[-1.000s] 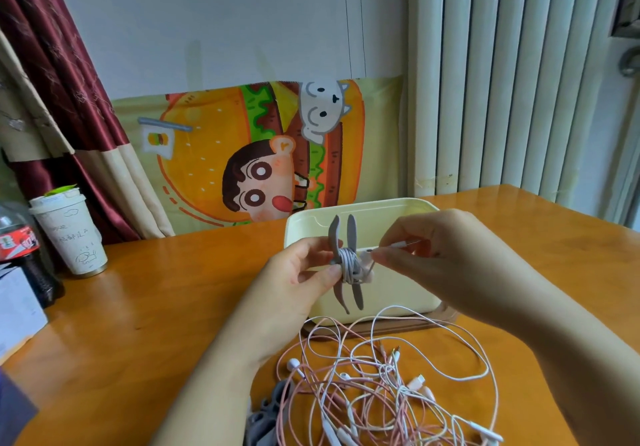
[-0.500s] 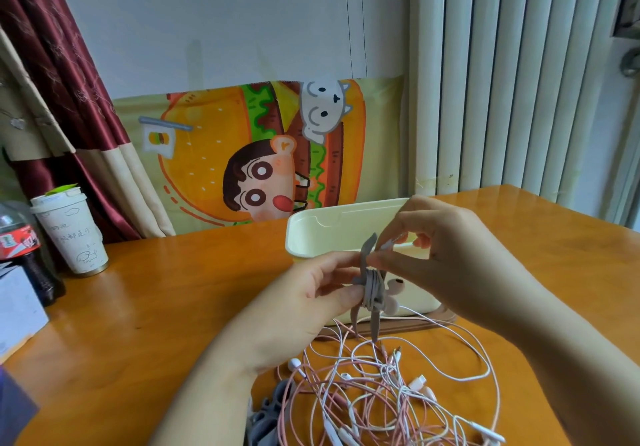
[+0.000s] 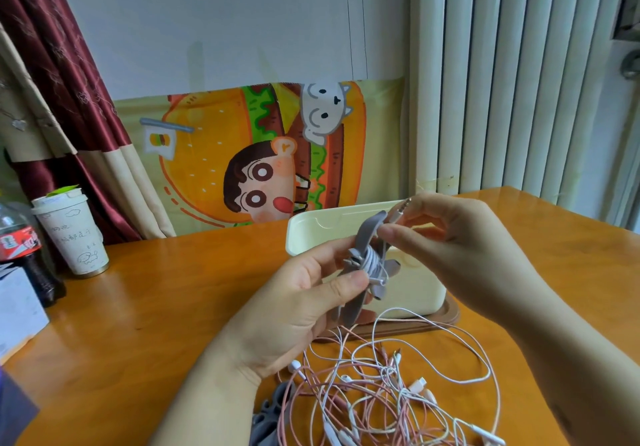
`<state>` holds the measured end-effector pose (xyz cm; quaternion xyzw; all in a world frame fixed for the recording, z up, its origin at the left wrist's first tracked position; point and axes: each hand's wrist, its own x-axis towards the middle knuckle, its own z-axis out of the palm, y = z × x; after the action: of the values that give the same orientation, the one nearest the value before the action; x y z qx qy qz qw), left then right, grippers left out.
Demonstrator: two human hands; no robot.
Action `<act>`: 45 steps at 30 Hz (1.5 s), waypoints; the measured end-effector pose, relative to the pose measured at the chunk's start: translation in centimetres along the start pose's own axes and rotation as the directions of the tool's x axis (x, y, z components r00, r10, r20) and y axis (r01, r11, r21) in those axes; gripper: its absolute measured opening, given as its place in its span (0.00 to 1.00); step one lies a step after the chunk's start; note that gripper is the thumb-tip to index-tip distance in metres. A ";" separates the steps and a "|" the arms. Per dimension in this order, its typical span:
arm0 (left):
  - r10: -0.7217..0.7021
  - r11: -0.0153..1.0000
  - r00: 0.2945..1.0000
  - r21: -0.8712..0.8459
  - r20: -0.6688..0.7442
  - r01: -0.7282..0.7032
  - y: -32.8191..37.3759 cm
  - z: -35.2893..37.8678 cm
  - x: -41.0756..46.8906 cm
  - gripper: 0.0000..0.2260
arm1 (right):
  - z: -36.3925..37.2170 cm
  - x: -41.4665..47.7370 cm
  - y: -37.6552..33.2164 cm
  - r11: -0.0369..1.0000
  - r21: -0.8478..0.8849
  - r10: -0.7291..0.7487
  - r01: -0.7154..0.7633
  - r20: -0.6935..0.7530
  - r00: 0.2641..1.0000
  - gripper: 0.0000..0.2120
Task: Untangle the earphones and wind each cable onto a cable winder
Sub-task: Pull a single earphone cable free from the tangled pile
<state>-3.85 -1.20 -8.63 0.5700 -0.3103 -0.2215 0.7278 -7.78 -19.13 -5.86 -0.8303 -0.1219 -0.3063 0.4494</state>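
My left hand (image 3: 304, 293) grips a grey cable winder (image 3: 363, 262) with a white earphone cable (image 3: 373, 261) wound round its middle, held above the table. My right hand (image 3: 460, 244) pinches the cable's plug end (image 3: 398, 212) at the winder's upper arm. Below on the wooden table (image 3: 138, 324) lies a tangle of pink and white earphones (image 3: 391, 383). More grey winders (image 3: 273, 411) lie at the tangle's left edge, partly hidden by my left forearm.
A cream box (image 3: 415, 286) stands on a brown tray (image 3: 450, 317) just behind my hands. A paper cup (image 3: 74, 237), a cola bottle (image 3: 24, 251) and a white box (image 3: 17, 307) stand at the far left. Curtain and blinds hang behind.
The winder has tilted and risen a little in my left hand. My right hand has brought the plug end up over the winder's upper arm.
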 end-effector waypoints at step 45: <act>0.144 0.978 0.987 0.162 -0.067 -0.132 0.2 -0.1 -0.1 0.17 | -1.8 0.7 2.2 0.900 0.427 0.004 -0.094 0.208 0.978 0.26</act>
<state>-3.84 -1.01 -8.45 0.6110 -0.3370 -0.1227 0.7057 -6.94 -21.88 -6.19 -0.7389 -0.2109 -0.1741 0.6159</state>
